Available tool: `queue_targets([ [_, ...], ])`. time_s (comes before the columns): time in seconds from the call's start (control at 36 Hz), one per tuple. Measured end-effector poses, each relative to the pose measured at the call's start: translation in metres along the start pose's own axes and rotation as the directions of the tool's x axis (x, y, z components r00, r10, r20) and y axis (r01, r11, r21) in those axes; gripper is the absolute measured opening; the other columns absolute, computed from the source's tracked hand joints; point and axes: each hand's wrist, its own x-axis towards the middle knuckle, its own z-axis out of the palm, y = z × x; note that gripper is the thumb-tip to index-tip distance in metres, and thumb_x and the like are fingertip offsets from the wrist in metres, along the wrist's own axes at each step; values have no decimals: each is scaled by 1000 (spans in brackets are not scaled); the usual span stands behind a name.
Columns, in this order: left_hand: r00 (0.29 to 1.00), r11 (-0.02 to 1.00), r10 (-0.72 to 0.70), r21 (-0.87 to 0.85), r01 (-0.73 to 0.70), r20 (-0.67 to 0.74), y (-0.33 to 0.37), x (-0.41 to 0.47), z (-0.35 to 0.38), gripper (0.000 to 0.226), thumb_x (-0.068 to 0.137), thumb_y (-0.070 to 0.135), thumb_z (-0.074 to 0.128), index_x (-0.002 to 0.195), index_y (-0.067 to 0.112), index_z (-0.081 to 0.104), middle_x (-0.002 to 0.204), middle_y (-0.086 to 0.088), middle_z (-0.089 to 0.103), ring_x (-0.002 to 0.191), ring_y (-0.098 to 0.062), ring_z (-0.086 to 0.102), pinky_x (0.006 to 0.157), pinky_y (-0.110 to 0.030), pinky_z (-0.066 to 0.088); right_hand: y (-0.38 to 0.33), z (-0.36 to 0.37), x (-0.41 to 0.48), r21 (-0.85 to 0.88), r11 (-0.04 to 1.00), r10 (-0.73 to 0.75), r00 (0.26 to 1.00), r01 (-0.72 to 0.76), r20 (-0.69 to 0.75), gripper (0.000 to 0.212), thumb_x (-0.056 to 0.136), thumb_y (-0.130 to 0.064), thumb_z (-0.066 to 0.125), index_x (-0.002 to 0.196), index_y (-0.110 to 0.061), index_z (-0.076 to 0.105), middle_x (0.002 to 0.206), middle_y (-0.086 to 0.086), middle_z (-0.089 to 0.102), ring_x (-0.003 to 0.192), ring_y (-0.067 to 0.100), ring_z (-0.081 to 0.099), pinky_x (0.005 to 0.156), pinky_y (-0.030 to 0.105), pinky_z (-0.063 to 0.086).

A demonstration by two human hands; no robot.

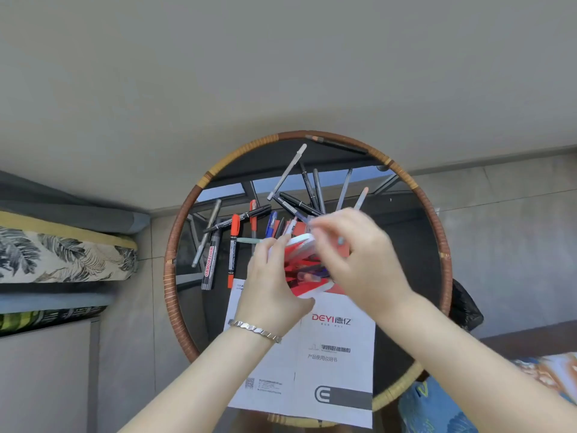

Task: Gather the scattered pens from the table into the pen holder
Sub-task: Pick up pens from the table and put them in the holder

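Note:
A red and white pen holder (304, 250) stands near the middle of a round glass table (406, 245), with several pens inside it. My left hand (271, 282) grips the holder's left side and also holds a pale green pen (248, 241) that sticks out to the left. My right hand (352, 254) is over the holder's mouth, blurred, pinching a thin pen. Several pens lie scattered behind and left of the holder: a black whiteboard marker (209, 264), a red marker (233, 248), a white pen (287, 171), black pens (299, 204).
A white printed booklet (327, 354) lies on the table's near side under my wrists. The table has a woven brown rim (170, 267). A cushioned bench with leaf-print fabric (62, 254) is at the left. A blue patterned object (437, 407) sits at the lower right.

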Motion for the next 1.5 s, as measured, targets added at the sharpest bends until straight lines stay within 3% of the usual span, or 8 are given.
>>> queue_targets([
  [0.17, 1000, 1000, 9, 19, -8, -20, -9, 8, -17, 91, 63, 23, 79, 137, 23, 27, 133, 7, 28, 123, -10, 36, 94, -19, 35, 95, 23, 40, -384, 840, 458, 881, -384, 120, 56, 87, 10, 49, 138, -14, 47, 143, 11, 39, 131, 31, 39, 99, 43, 46],
  [0.36, 998, 1000, 10, 6, -10, -55, -13, 18, -29, 90, 61, 28, 79, 135, 26, 29, 131, 10, 28, 114, -3, 31, 92, -21, 38, 139, 30, 69, -803, 535, 408, 751, 263, 519, 73, 89, -1, 55, 150, -23, 21, 159, 13, 11, 145, 34, 17, 108, 37, 35],
  [0.61, 999, 1000, -21, 3, 22, -50, -13, 21, -33, 91, 59, 30, 82, 134, 28, 30, 131, 11, 29, 117, -7, 36, 95, -25, 43, 162, 16, 54, -792, 424, 343, 732, 439, 589, 51, 91, -11, 56, 139, -18, 39, 143, 9, 35, 131, 27, 36, 100, 34, 43],
  [0.78, 998, 998, -56, -31, 54, -40, -10, 22, -27, 90, 59, 21, 82, 133, 28, 31, 115, 19, 23, 108, -2, 33, 85, -17, 36, 173, 9, 25, -725, 686, 403, 863, -65, 304, 32, 91, -6, 54, 123, -8, 52, 131, 12, 50, 121, 33, 40, 89, 37, 48],
  [0.89, 997, 997, -74, -22, 74, -22, -6, 24, -23, 90, 59, 18, 81, 133, 28, 31, 113, 18, 23, 109, -6, 37, 81, -20, 42, 135, -5, 23, -59, 909, 408, 909, -413, -82, 9, 93, -9, 55, 95, -5, 63, 96, 7, 65, 96, 27, 63, 82, 40, 55],
  [1.0, 998, 998, -66, -13, 66, -18, -3, 25, -16, 91, 60, 24, 82, 135, 26, 30, 122, 12, 29, 114, -8, 38, 87, -19, 40, 64, -33, 25, 547, 786, 380, 923, -290, -56, 26, 81, -40, 54, 86, -17, 65, 88, -14, 69, 89, 10, 70, 79, 26, 60],
  [1.33, 999, 999, 53, 6, -53, 2, 15, 12, -14, 94, 58, 18, 79, 136, 27, 27, 128, 9, 31, 120, -13, 40, 95, -37, 45, 1, -12, 9, 224, 951, 178, 970, -212, 163, 34, 76, -10, 75, 73, -40, 60, 83, -23, 64, 88, 4, 59, 70, 12, 47],
  [1.5, 996, 992, 48, -113, -56, -71, 9, 5, -19, 80, 59, 10, 73, 129, 26, 38, 111, 19, 33, 113, -9, 47, 90, -9, 41, 6, 20, 1, -56, 987, -147, 986, 151, 79, 27, 92, -20, 48, 106, -12, 69, 108, -12, 68, 109, 11, 50, 96, 11, 31],
])
